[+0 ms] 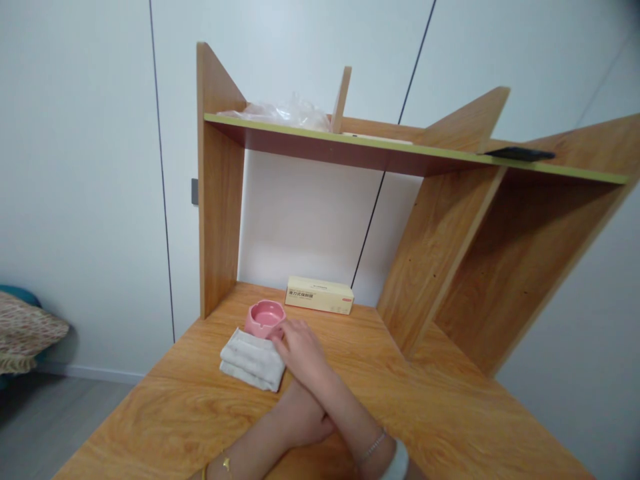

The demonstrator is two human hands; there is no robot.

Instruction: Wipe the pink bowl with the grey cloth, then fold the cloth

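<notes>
A pink ashtray point(265, 319) with notches in its rim sits on the desk. Right in front of it lies a folded pale grey cloth point(253, 360). My right hand point(303, 347) reaches in from the lower right, palm down, with its thumb and fingers apart. Its fingertips are at the ashtray's right side and the thumb is by the cloth's corner; whether they touch is unclear. Crossed beneath my right forearm, my left hand point(305, 413) rests on the desk, its fingers mostly hidden.
Behind the ashtray, a cream box point(319, 295) with printed lettering lies on the wooden desk point(165, 413). A shelf point(330, 150) spans above, holding a clear plastic bag point(290, 113) and a dark flat object point(521, 154). Upright wooden panels point(219, 220) frame the desk.
</notes>
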